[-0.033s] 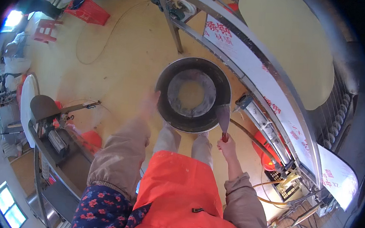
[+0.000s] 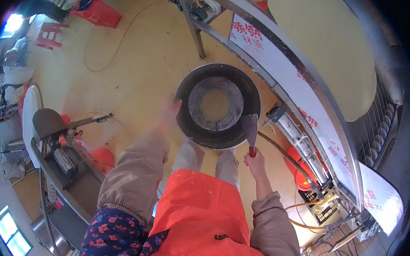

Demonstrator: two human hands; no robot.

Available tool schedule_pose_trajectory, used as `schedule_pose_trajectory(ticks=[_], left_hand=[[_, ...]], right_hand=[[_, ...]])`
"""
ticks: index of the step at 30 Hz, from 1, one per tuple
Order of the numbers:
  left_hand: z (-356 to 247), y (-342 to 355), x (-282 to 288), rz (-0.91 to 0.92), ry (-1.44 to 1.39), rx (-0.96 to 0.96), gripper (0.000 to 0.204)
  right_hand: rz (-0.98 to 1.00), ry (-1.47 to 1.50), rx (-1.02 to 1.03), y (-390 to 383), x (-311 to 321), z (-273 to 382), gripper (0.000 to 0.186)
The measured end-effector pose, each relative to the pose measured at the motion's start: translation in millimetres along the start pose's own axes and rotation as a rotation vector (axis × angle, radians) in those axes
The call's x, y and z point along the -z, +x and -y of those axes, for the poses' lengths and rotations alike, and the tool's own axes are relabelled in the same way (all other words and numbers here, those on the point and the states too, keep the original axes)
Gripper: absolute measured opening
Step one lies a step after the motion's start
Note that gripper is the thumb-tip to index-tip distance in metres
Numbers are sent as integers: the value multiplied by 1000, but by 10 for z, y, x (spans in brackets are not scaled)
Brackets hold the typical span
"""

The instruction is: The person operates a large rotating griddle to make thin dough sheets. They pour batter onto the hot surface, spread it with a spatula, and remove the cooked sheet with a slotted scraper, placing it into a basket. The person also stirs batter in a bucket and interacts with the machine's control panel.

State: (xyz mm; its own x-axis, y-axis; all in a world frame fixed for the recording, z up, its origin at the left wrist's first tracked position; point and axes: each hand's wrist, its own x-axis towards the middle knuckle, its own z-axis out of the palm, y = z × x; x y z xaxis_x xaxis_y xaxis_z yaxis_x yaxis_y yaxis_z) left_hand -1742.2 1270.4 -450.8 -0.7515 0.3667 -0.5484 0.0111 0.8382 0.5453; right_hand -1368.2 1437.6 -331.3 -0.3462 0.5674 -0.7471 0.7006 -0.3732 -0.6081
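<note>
A large round dark basin [image 2: 219, 72] stands in front of my legs. Its bottom carries a pale greyish ring of residue around a yellowish patch. My right hand [image 2: 256, 163] is closed round the reddish-brown handle of a scraper [image 2: 249, 128]. The flat, wide metal blade points away from me and overlaps the basin's right inner wall. At the left rim is my left hand [image 2: 170, 108], smeared by motion. Its fingers are too blurred to show whether they grip the rim.
A long metal-framed machine [image 2: 285, 88] with a pale round sheet [image 2: 324, 50] on top curves along the right. Another metal stand [image 2: 65, 165] is at left. A red crate [image 2: 96, 12], a red stool [image 2: 51, 35] and a thin cable [image 2: 119, 49] lie beyond; a hose [image 2: 280, 152] runs right.
My left hand has shifted slightly farther along the basin's left side. The scraper's blade has turned a little, showing more of its flat face; my right hand has hardly moved.
</note>
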Motion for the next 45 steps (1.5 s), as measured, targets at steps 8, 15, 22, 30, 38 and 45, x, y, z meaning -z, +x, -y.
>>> schedule_pose_trajectory(ticks=[8,15,22,30,38,45], left_hand=[[-506,170,117,-122,328,-182,35],[-717,-698,25,-213,171,-445,27],[-841,-1105,-861,1103,-631,397,26],[-155,162,-1442,704,527,-74,35],[203,746,-2146,808,685,-230,37],[256,440,-2972,872,576,-305,39]], right_hand=[[-133,-415,135,191,-410,262,29],[204,-177,47,399,-969,469,36],[234,378,-85,283,-1246,373,44],[-260,-252,128,-39,-475,-7,36],[-165,-146,50,94,-529,-217,42],[-161,-81,77,240,-603,-390,44]])
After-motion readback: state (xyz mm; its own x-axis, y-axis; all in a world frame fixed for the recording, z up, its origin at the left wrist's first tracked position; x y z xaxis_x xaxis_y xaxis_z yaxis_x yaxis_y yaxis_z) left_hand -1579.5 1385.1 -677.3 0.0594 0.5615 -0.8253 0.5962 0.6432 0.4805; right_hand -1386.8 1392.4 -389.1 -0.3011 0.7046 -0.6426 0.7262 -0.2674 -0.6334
